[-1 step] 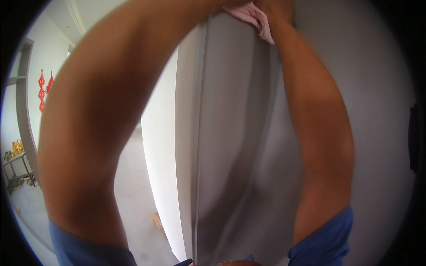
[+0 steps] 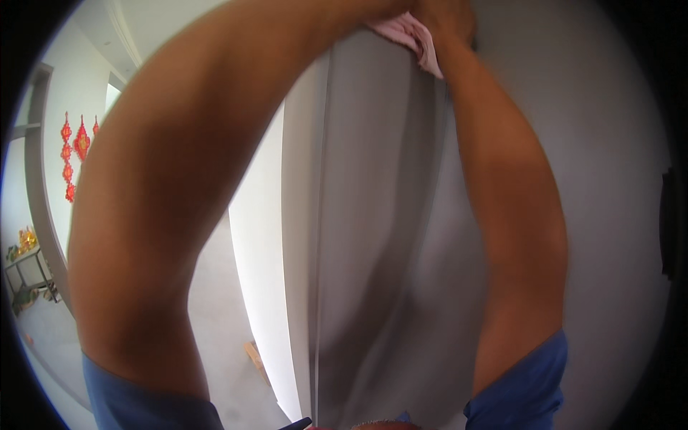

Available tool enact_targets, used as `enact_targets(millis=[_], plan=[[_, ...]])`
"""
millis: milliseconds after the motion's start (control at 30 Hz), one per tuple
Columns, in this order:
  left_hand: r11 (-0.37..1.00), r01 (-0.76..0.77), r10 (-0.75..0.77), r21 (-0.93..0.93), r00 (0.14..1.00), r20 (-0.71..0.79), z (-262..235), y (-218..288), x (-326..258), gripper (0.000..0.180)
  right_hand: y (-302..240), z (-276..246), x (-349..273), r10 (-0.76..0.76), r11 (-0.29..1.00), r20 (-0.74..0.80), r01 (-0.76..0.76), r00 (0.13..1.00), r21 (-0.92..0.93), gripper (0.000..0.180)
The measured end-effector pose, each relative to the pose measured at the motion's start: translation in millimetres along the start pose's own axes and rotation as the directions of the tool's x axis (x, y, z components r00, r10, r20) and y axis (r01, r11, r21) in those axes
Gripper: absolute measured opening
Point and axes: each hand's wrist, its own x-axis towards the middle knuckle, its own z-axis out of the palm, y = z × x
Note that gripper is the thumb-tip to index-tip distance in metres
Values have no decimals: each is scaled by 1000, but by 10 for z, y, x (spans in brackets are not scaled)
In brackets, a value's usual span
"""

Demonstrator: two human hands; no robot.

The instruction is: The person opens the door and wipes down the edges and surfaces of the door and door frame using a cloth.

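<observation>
Two-handed, held up bare arms (image 2: 512,193) out of blue sleeves (image 2: 519,380), near left and near right. Had bunched pink cloth (image 2: 408,32) at their far end, between left hand (image 2: 390,7) and right hand (image 2: 448,21), by a grey panel (image 2: 365,143). Could not tell finger state: hidden, blurred. Farther left, saw wooden piece (image 2: 256,360) on pale floor (image 2: 226,308), then red hanging ornaments (image 2: 82,142).
</observation>
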Motion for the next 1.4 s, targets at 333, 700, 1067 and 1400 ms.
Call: enact_targets(millis=[333,700,1067,1400], plan=[[941,-335,336,-42,916,221,-943,495,-1188,56,227,-707,-1515,72,997,190,-77,979,20,49],[-142,716,650,-684,589,481,-1654,1825,-4557,62,839,-2112,-5692,445,744,597,-646,668,167,65],[379,341,-65,-861,937,342,-1653,1466,-2946,73,728,-2041,-3487,-69,867,325,-104,943,487,59],[202,536,-136,-820,844,519,-1784,2233,-3653,63,1151,-2350,-4225,75,852,598,-363,798,378,50]])
